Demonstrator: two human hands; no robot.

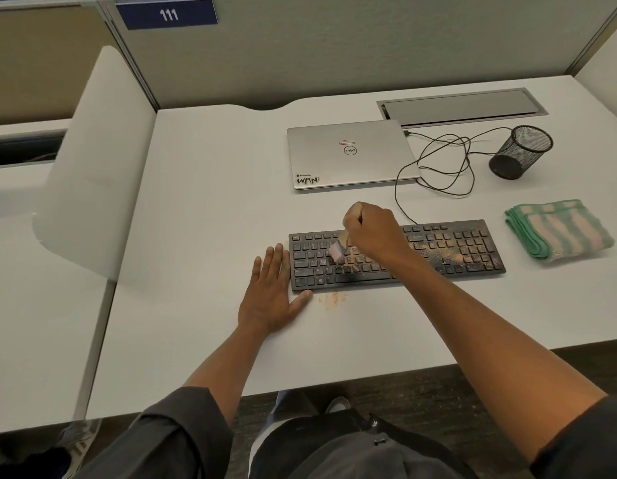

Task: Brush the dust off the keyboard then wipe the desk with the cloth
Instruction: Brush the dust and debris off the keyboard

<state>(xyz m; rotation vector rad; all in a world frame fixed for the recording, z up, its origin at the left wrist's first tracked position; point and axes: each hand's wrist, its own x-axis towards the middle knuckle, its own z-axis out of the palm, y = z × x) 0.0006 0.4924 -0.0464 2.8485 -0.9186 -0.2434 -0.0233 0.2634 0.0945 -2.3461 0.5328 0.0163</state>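
Laptop point(350, 154), tangled cable point(438, 167), mesh cup point(521, 152) behind keyboard point(397, 254)

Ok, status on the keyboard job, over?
Right hand grips brush, bristles on keyboard left half. Left hand flat on desk, touching keyboard's corner. Dust remains right side. Cloth untouched. Nothing in the way.

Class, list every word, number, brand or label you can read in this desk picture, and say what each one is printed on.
"111": white digits on the blue sign on top of the partition.
"DELL": round logo on the closed laptop lid, seen upside down.
"WMN": black sticker at the lid's near left corner; the small line above it is too blurred to read.
Red-and-white label above the logo: too small to read.
Keyboard key legends: too small and dusty to read.
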